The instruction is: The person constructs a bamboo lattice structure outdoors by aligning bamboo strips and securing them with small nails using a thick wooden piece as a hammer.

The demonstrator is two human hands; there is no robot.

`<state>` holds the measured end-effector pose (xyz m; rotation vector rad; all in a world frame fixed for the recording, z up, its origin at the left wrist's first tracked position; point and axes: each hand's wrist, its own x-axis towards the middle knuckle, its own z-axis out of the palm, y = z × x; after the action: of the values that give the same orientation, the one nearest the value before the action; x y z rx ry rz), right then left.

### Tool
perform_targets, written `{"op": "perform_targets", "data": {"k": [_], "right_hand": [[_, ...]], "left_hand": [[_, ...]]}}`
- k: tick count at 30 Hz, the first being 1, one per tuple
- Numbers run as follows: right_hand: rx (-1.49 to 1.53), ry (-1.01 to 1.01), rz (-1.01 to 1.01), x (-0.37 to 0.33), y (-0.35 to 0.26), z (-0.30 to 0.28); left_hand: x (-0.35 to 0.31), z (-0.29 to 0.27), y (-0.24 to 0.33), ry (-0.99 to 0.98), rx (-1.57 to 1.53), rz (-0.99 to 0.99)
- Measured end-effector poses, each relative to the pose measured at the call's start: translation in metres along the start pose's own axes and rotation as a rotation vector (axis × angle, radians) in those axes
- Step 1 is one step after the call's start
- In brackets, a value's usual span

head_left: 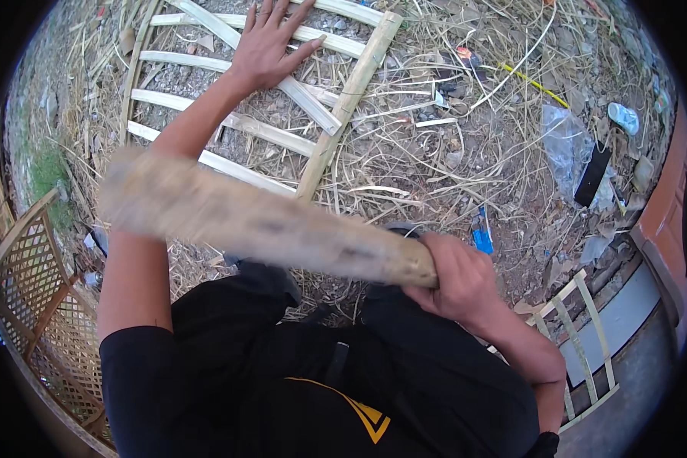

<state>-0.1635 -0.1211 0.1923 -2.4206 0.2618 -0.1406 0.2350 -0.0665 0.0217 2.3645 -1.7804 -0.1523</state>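
My right hand (pixel 462 276) is closed round the narrow end of a thick wooden club (pixel 259 221). The club's wide end reaches to the left, over my left forearm, and is smeared by motion. Further ahead, my left hand (pixel 271 44) lies flat with spread fingers on a frame of pale wooden slats on the ground. Under that hand runs a diagonal slat (pixel 311 105), whose lower end rests on the thicker side rail (pixel 353 99). Several cross slats (pixel 271 135) join this rail to another on the left. The club hides part of the frame's near end.
Straw and wood shavings (pixel 404 164) litter the ground. To the right lie a clear plastic bag (pixel 565 145), a black strip (pixel 594 174), a crumpled cup (pixel 624 118) and a blue wrapper (pixel 482 231). A lattice panel (pixel 34 267) stands left; another slatted frame (pixel 576 328) lies at lower right.
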Motion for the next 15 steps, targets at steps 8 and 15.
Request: {"op": "perform_targets", "data": {"k": [8,15], "right_hand": [[-0.164,-0.256,0.392,-0.034,0.039,0.040],[0.018,0.016,0.012,-0.005,0.002,0.023]], "left_hand": [[-0.001,0.003,-0.001,0.169,0.226,0.095],[-0.008,0.016,-0.008,0.177,0.076,0.145]]}}
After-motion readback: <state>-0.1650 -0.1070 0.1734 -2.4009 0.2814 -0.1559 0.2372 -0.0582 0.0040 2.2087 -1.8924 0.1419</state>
